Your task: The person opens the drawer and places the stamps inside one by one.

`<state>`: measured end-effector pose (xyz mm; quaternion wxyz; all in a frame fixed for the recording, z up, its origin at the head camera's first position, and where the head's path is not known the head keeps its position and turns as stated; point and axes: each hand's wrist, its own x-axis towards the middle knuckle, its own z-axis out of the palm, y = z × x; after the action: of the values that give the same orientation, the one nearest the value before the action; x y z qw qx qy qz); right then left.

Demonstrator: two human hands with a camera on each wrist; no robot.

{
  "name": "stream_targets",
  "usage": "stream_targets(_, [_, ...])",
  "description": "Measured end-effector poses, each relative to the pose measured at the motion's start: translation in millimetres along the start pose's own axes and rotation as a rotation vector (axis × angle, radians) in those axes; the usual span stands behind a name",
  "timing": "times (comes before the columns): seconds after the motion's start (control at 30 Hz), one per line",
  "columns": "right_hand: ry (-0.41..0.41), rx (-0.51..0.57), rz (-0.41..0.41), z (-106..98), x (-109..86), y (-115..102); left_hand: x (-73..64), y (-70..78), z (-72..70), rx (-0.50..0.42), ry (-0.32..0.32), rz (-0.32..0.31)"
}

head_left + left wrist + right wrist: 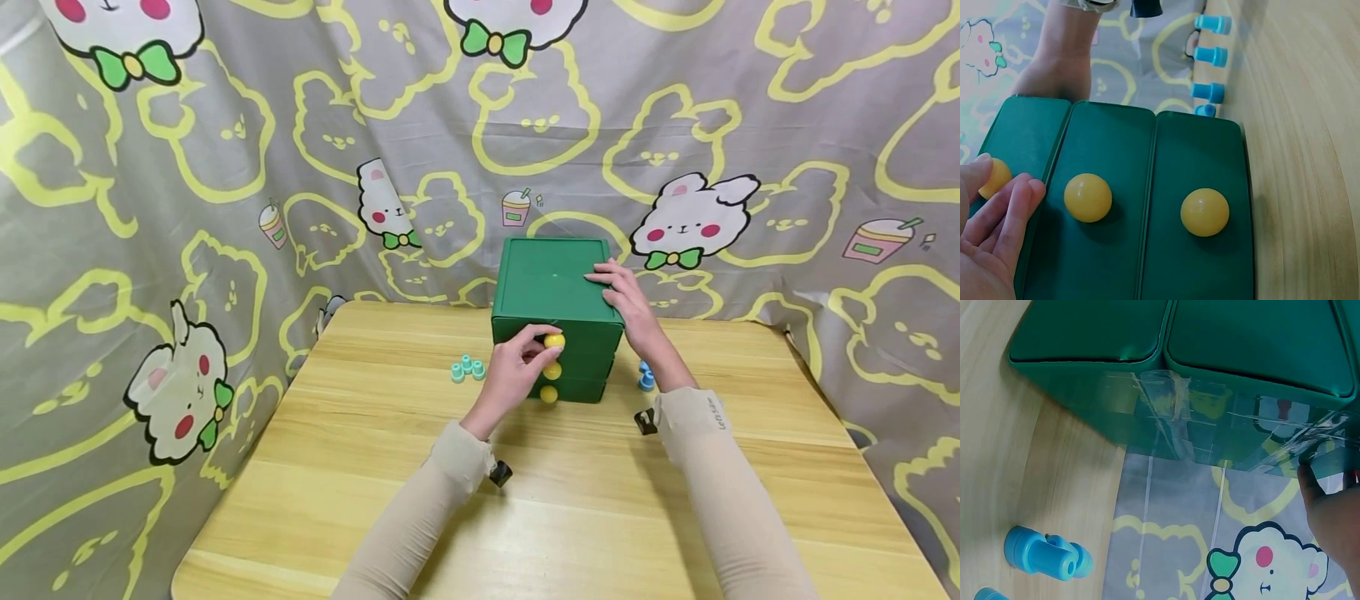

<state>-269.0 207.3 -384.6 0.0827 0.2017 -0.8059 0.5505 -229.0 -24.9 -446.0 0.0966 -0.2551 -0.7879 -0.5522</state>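
Note:
A green box of three stacked drawers (555, 279) stands on the table, each drawer front bearing a round yellow knob. My left hand (517, 367) pinches the top yellow knob (554, 341) between thumb and fingers; the left wrist view shows this knob (999, 178) partly covered by them. Below it are the middle knob (1088, 197) and the bottom knob (1205, 212), both untouched. All drawers look closed. My right hand (628, 304) rests on the top right edge of the box, fingers extended over its lid. In the right wrist view the right hand (1335, 519) touches the box's side.
Several teal pegs (467, 365) stand left of the box. Blue pegs (647, 381) sit to its right, beyond my right forearm. Clear tape (1175, 412) runs along the box's side. A patterned curtain (420, 125) hangs behind the wooden table (360, 433).

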Motion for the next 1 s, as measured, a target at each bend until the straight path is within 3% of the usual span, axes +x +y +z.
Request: stream_targets(1.0, [0.015,0.017,-0.001,2.7,1.0,-1.3,-1.8,-4.6,1.2,0.015,0.009,0.011])
